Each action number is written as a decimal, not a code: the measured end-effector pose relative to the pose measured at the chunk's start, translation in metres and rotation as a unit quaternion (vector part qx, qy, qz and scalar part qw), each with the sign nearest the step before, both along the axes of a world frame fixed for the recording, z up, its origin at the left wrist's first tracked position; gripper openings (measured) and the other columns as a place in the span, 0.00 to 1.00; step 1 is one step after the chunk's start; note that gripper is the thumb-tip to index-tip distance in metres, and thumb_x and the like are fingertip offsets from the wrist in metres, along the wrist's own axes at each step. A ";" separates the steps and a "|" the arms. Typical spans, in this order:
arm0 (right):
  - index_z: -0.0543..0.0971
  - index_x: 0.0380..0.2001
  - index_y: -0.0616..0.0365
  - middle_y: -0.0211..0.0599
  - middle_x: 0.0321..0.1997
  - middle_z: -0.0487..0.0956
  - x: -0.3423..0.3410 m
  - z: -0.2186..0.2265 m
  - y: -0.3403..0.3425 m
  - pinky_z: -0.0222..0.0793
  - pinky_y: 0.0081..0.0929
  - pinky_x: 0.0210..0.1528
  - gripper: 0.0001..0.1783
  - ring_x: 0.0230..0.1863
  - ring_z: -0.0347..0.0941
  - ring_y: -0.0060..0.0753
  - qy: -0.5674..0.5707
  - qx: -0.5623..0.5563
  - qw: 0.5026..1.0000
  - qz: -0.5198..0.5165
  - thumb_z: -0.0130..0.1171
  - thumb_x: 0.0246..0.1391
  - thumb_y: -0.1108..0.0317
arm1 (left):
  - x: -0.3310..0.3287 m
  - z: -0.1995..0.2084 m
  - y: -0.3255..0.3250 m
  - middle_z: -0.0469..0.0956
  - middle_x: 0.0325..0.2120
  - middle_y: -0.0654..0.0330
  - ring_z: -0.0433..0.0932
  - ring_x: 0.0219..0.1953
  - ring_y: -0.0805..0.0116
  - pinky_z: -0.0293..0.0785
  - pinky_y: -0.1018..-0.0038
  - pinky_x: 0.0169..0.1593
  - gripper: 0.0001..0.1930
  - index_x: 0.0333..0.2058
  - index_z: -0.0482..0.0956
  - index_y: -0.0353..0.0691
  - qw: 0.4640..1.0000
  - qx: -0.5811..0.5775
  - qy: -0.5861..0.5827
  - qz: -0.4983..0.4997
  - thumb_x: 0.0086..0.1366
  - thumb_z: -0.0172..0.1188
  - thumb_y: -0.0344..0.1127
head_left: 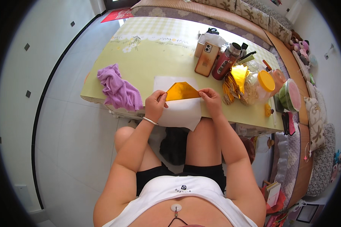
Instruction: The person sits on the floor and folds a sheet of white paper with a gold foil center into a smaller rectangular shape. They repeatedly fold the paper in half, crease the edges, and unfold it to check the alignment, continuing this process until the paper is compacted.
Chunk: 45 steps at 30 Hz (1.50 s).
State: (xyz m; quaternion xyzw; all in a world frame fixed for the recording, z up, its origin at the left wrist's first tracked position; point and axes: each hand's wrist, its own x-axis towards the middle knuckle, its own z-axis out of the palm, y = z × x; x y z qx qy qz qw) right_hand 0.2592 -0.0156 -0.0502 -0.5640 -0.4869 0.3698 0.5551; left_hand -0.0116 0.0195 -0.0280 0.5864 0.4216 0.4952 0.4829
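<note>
Between my two hands is a sheet of shiny gold paper (pixel 182 92), its two far corners slanted so the top edge is short. My left hand (pixel 155 104) pinches its left corner between thumb and fingers, with a bangle on that wrist. The right corner is pinched by my right hand (pixel 211 100). Beneath the gold paper, a white sheet (pixel 180 113) lies on the table and hangs over its near edge toward my lap.
A purple cloth (pixel 119 87) lies crumpled on the table (pixel 159 49) at left. Toward the right stand a phone (pixel 207 59), a dark red flask (pixel 226 62), a bundle of folded gold paper (pixel 237 77), a yellow-lidded jar (pixel 255 87) and a cut watermelon (pixel 290 95). A sofa runs behind.
</note>
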 end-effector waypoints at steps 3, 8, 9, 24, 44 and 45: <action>0.80 0.40 0.60 0.30 0.35 0.83 -0.029 0.026 -0.003 0.70 0.16 0.32 0.08 0.32 0.79 0.21 0.084 0.007 0.996 -0.026 0.62 0.62 0.68 | -0.007 -0.003 0.011 0.78 0.24 0.64 0.77 0.18 0.76 0.67 0.82 0.23 0.05 0.37 0.79 0.33 0.994 -0.072 -0.088 -0.005 0.70 0.58 0.30; 0.79 0.40 0.61 0.30 0.33 0.83 -0.041 0.032 -0.006 0.70 0.16 0.29 0.09 0.33 0.81 0.22 0.231 -0.029 0.972 -0.015 0.61 0.63 0.66 | -0.013 0.001 0.020 0.78 0.25 0.64 0.75 0.18 0.77 0.62 0.84 0.21 0.05 0.39 0.78 0.35 0.978 -0.149 -0.146 -0.030 0.70 0.58 0.30; 0.79 0.40 0.61 0.31 0.34 0.83 -0.044 0.033 -0.005 0.70 0.17 0.30 0.09 0.33 0.81 0.23 0.239 -0.030 0.970 -0.017 0.61 0.63 0.67 | -0.013 0.005 0.020 0.78 0.25 0.64 0.75 0.18 0.78 0.61 0.84 0.21 0.05 0.39 0.78 0.35 0.976 -0.154 -0.148 -0.038 0.70 0.58 0.30; 0.82 0.42 0.59 0.32 0.32 0.82 -0.065 0.013 -0.013 0.75 0.19 0.29 0.08 0.28 0.80 0.23 0.264 0.138 0.948 -0.116 0.61 0.60 0.78 | -0.019 0.005 0.024 0.81 0.26 0.60 0.83 0.27 0.71 0.76 0.82 0.27 0.07 0.39 0.77 0.37 0.946 -0.215 -0.242 0.010 0.63 0.62 0.22; 0.83 0.45 0.63 0.36 0.38 0.82 -0.074 0.017 -0.025 0.80 0.19 0.37 0.10 0.33 0.82 0.24 0.092 0.199 0.971 -0.095 0.59 0.61 0.80 | -0.024 -0.001 0.024 0.83 0.30 0.59 0.83 0.27 0.72 0.79 0.81 0.31 0.06 0.41 0.82 0.33 0.964 -0.154 -0.217 0.009 0.65 0.63 0.25; 0.83 0.45 0.64 0.36 0.38 0.83 -0.073 0.016 -0.025 0.80 0.19 0.37 0.10 0.34 0.82 0.24 0.087 0.202 0.971 -0.093 0.59 0.62 0.80 | -0.024 0.001 0.024 0.83 0.30 0.59 0.83 0.27 0.72 0.79 0.81 0.31 0.07 0.41 0.82 0.33 0.961 -0.150 -0.231 0.003 0.65 0.63 0.25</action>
